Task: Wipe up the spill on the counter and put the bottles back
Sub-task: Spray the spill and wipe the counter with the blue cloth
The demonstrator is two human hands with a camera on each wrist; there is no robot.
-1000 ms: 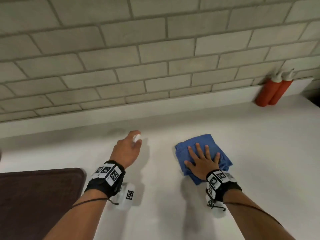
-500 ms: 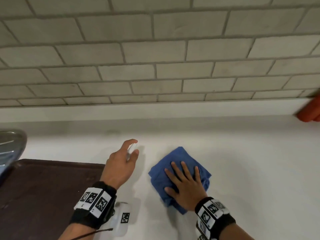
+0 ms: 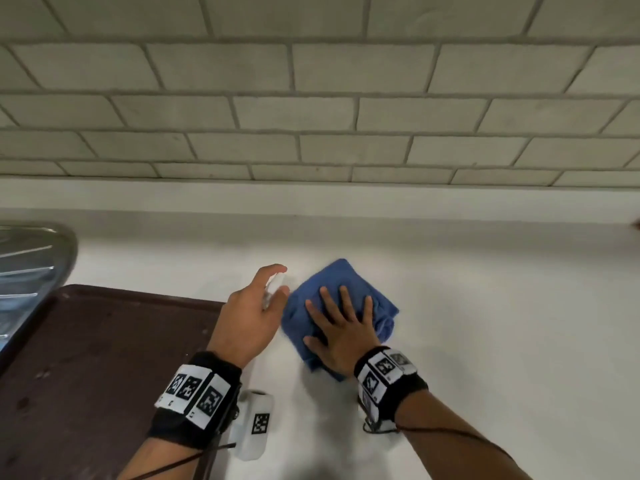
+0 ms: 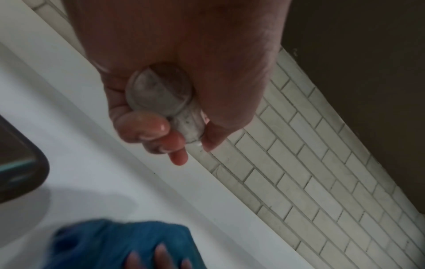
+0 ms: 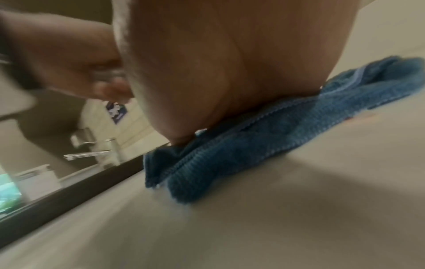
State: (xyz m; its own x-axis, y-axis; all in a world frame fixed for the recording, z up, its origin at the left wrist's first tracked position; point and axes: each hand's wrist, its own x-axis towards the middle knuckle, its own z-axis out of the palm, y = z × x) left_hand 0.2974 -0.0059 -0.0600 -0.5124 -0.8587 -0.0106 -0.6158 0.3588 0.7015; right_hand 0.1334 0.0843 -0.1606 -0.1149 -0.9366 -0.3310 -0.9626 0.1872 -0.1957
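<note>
counter (image 3: 485,341): white, meets tiled wall | blue cloth (image 3: 381,306): crumpled, lies flat on it near middle | dark brown tray (image 3: 86,358): on it at left, just beside cloth

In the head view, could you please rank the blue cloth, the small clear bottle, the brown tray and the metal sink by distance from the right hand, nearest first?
1. blue cloth: directly under the right hand, pressed flat.
2. small clear bottle: just left of the cloth, held in the left hand.
3. brown tray: farther left, at the counter's near side.
4. metal sink: far left edge.
</note>
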